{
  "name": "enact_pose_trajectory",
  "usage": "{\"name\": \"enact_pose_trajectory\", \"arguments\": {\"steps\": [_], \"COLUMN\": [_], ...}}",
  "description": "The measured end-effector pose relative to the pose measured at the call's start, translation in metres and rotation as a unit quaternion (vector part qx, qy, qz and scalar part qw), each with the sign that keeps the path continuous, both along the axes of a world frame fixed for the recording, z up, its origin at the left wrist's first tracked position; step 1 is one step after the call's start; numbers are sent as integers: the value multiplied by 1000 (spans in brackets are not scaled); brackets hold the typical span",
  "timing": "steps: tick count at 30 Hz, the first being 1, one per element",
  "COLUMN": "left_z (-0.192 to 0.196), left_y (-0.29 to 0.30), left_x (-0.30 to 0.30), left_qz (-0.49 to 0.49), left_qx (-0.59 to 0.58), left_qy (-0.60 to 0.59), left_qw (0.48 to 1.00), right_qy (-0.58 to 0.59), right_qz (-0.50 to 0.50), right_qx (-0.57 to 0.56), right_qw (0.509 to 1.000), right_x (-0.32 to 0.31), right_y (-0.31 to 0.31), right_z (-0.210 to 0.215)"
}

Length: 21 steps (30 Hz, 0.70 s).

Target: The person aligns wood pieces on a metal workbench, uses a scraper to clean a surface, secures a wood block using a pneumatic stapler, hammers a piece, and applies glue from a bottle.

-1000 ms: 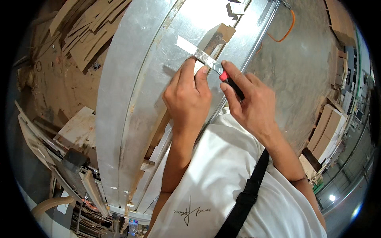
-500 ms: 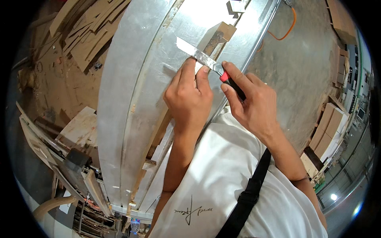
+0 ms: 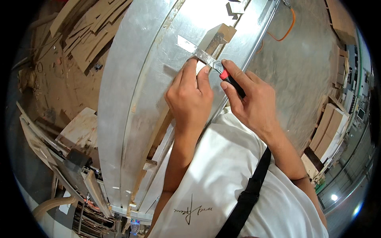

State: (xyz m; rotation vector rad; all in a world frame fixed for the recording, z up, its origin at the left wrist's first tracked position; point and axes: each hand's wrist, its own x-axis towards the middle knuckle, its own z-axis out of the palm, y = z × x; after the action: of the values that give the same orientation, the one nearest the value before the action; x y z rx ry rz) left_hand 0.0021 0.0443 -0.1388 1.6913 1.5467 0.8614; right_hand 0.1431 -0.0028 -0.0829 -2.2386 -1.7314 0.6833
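Note:
My right hand (image 3: 254,99) is closed around the black and red handle of a flat file (image 3: 206,58), with the index finger stretched along it near the tang. The file's silvery blade points up and to the left, its end powdered white. My left hand (image 3: 189,95) pinches a small white piece (image 3: 201,67) between thumb and fingers. The blade lies across the far end of that piece, and the left fingertips are close to the blade's near edge. Just beyond stands a wooden block (image 3: 216,37) on the metal worktop (image 3: 135,91). The white piece's lower part is hidden by my hand.
Another small block (image 3: 236,8) sits farther up the worktop. Scrap boards (image 3: 93,33) are piled on the floor at the left. To the right, an orange hose (image 3: 291,25) lies on the concrete, and stacked cartons (image 3: 327,125) line the side.
The file has shifted very slightly, its blade angled a little more steeply across the white piece. Both hands keep their grips, with the left moved a touch to the right.

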Motion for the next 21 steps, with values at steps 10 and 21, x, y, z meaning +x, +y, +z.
{"name": "enact_pose_trajectory", "arguments": {"steps": [10,21], "left_z": [-6,0], "left_y": [2,3], "left_x": [1,3], "left_qz": [6,6], "left_qx": [23,7], "left_qy": [-9,-2], "left_qw": [1000,1000], "right_qy": [-9,-2], "right_qz": [20,9], "right_qx": [34,28], "right_qw": [999,1000], "right_x": [7,2], "right_y": [10,9], "right_z": [-5,2]}}
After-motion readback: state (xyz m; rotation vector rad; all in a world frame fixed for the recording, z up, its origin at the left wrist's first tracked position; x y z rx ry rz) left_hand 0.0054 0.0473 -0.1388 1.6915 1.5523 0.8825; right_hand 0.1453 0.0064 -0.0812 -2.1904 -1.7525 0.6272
